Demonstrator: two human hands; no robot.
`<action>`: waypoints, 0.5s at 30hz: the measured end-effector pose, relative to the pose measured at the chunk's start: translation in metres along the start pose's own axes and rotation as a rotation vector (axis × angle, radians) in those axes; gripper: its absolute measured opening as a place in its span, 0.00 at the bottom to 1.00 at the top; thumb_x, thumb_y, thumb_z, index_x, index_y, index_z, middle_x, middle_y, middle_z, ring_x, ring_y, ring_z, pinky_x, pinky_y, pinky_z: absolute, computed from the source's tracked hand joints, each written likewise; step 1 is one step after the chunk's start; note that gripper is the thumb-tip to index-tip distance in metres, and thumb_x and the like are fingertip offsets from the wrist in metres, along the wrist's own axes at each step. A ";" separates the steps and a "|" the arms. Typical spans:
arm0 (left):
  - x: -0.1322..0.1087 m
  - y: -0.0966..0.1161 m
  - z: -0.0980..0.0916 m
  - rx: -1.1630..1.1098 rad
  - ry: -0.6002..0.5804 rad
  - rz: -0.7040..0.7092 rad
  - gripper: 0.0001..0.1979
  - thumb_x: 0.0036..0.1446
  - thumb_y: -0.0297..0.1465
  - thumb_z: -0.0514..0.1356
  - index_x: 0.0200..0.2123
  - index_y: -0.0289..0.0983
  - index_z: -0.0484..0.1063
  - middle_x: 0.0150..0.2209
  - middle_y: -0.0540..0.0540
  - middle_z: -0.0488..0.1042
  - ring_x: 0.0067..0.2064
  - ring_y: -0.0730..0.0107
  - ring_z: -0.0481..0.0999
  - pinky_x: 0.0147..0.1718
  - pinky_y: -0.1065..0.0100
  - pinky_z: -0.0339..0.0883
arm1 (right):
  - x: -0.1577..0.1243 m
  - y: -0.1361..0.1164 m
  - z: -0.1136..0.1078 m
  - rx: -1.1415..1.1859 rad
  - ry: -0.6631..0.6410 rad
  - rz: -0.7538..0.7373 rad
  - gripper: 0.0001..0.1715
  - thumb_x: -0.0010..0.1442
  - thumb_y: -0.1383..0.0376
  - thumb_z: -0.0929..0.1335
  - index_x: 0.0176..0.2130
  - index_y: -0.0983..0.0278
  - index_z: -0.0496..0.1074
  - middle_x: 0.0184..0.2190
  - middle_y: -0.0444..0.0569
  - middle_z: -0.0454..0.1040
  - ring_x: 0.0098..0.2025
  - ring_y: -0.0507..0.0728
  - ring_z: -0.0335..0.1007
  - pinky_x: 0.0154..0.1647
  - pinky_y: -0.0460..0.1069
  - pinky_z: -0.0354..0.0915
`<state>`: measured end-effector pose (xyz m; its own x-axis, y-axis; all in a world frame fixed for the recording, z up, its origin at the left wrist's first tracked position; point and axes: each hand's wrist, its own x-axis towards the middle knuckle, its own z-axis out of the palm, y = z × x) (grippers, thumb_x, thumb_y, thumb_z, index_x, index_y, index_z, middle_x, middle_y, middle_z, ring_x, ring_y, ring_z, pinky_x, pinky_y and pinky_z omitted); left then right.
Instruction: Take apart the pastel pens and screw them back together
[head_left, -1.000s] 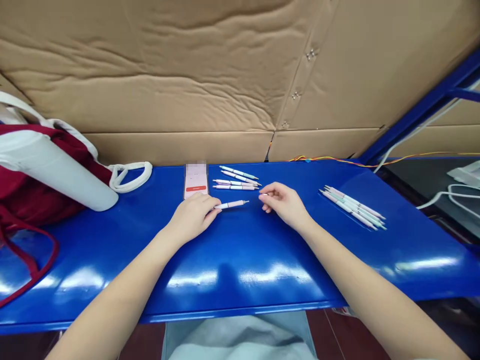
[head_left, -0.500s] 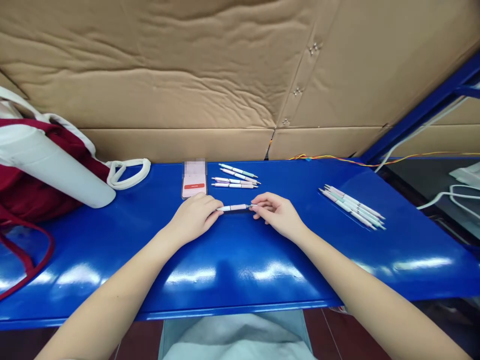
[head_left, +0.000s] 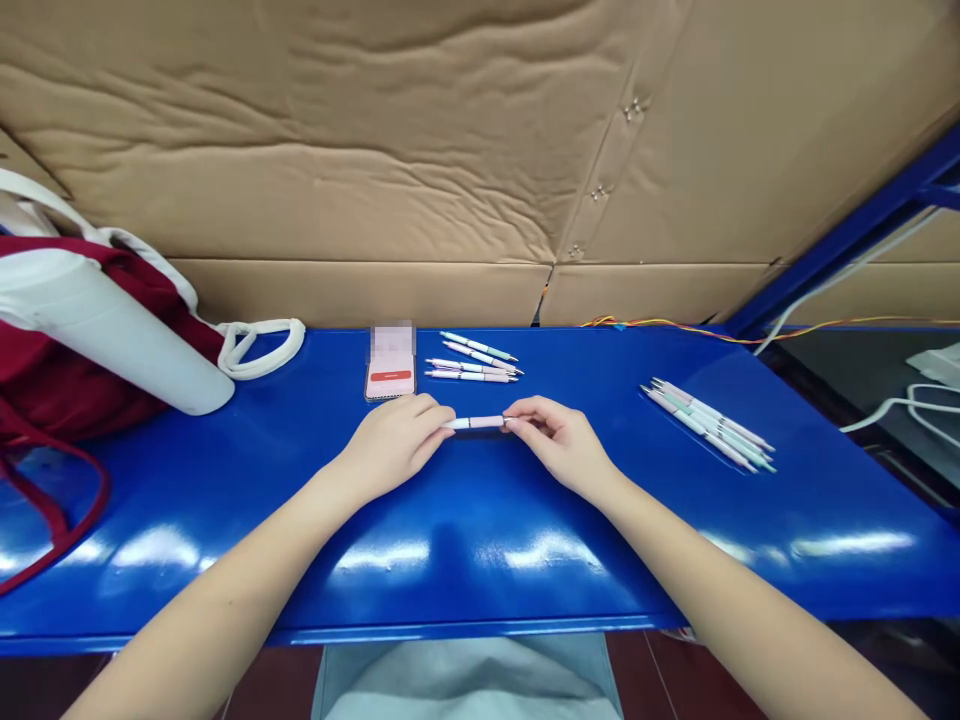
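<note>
A pink and white pen (head_left: 475,423) is held level just above the blue table (head_left: 480,530), between both hands. My left hand (head_left: 396,441) pinches its left end with closed fingers. My right hand (head_left: 559,440) pinches its right tip, fingers closed too. Behind the hands lie a few loose pens (head_left: 474,361) next to a phone (head_left: 391,365) with a red bar on its screen. Several more pens (head_left: 709,424) lie in a neat row on the right of the table.
A white cylinder (head_left: 97,330) rests on a dark red bag (head_left: 52,390) at the left, with a white strap loop (head_left: 259,345) beside it. Cardboard (head_left: 450,150) lines the wall behind. Coloured wires (head_left: 675,325) and white cables (head_left: 900,405) run at the right.
My right hand moved left from apart to the pen's tip and closed on it. The pen dropped slightly toward me, and my left hand kept its grip.
</note>
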<state>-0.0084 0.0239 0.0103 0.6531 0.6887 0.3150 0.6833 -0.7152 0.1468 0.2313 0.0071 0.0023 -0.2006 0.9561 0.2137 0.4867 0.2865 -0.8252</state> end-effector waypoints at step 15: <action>0.000 0.006 -0.003 -0.216 -0.085 -0.079 0.14 0.66 0.36 0.45 0.44 0.40 0.68 0.38 0.48 0.70 0.36 0.70 0.71 0.36 0.70 0.65 | -0.003 0.002 0.004 0.253 0.003 0.008 0.11 0.58 0.57 0.66 0.34 0.62 0.68 0.27 0.47 0.75 0.28 0.53 0.72 0.31 0.49 0.70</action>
<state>-0.0054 0.0187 0.0144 0.6321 0.7442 0.2158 0.6533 -0.6616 0.3681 0.2294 0.0050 -0.0022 -0.1946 0.9586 0.2080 0.2603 0.2549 -0.9313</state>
